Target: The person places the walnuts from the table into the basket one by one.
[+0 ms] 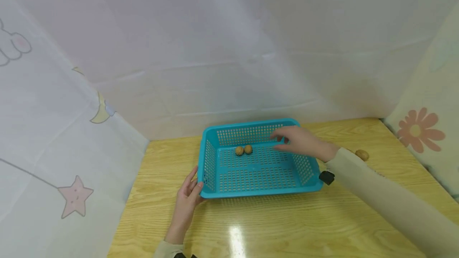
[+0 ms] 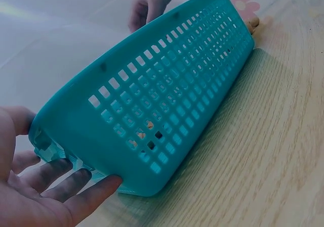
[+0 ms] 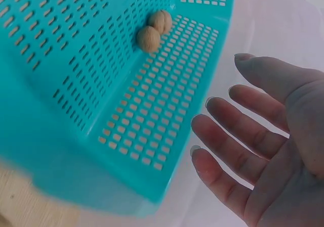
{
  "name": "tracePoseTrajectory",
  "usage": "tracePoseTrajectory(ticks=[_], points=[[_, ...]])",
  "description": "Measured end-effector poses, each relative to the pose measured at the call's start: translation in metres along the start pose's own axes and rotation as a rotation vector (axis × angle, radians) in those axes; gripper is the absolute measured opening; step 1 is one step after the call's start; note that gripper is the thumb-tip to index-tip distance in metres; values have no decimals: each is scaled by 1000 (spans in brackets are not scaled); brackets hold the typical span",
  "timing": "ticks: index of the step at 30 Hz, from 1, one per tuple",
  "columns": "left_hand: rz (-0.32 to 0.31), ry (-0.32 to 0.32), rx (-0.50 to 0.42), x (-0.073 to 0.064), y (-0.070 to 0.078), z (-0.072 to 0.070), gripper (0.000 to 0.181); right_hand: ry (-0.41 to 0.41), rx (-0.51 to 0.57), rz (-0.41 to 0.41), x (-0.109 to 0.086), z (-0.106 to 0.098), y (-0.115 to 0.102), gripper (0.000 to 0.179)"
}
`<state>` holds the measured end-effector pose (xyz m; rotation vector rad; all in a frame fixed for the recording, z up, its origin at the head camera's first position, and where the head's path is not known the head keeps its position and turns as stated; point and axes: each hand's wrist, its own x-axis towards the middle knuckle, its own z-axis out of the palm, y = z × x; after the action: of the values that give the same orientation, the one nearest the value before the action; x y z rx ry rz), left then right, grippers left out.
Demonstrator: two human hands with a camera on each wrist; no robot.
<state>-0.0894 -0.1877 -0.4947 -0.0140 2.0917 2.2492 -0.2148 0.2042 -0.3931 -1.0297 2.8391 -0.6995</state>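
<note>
A blue-green plastic basket (image 1: 259, 190) with slotted walls stands on the wooden table. Two walnuts (image 1: 239, 151) lie side by side on its floor near the back wall; in the right wrist view the walnuts (image 3: 149, 39) look round and tan. My left hand (image 1: 188, 194) grips the basket's near left corner, thumb at the rim and fingers against the outer wall, as the left wrist view shows. Over the right part of the basket hovers my right hand (image 1: 299, 142), fingers apart and holding nothing.
To the right of the basket, another walnut (image 1: 362, 155) lies on the table (image 1: 401, 166), with more partly hidden behind the right sleeve (image 1: 380, 194). A pale printed cloth (image 1: 229, 71) hangs close behind the basket and along both sides.
</note>
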Motion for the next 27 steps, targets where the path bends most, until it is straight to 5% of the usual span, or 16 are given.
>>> tracePoseTrajectory(ticks=[12,27], points=[[6,-12,7,3,-2,-1,66,70,-34,61,-49,-24,18,34],[2,-8,7,1,1,0,65,134,-34,251,-127,-36,63,35]])
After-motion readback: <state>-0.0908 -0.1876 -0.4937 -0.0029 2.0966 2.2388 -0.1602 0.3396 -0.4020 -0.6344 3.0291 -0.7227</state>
